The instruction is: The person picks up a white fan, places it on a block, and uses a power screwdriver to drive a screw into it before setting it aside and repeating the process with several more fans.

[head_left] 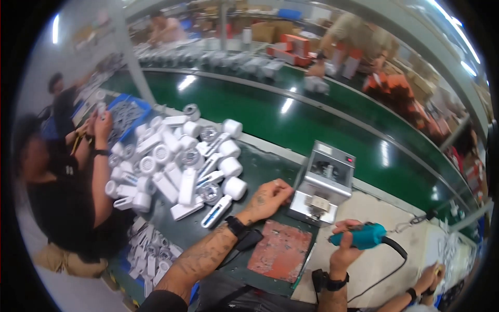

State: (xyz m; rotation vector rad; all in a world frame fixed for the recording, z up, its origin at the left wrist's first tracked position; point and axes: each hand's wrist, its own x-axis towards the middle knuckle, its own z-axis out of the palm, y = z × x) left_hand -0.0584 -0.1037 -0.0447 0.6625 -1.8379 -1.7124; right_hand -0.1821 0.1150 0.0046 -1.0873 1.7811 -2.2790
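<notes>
My right hand (344, 250) is wrapped round a teal electric screwdriver (370, 236), which lies nearly level with its tip toward the left. A black cable runs from its back end. My left hand (269, 198) is beside the left side of a silver screw feeder (325, 182). Its fingers are curled together, and whatever they may hold is hidden. Left of that hand lies a big heap of white plastic handheld devices (174, 156), some with clear round heads. The nearest white device (217, 211) has a blue strip. A worn red mat (279, 250) lies between my forearms.
Beyond the bench runs a green conveyor belt (249, 110). A blue bin of grey parts (125, 117) stands at the far left, near a co-worker in black (67, 203). More white parts (150, 255) lie lower left. Another person's hands (430, 278) are at the lower right.
</notes>
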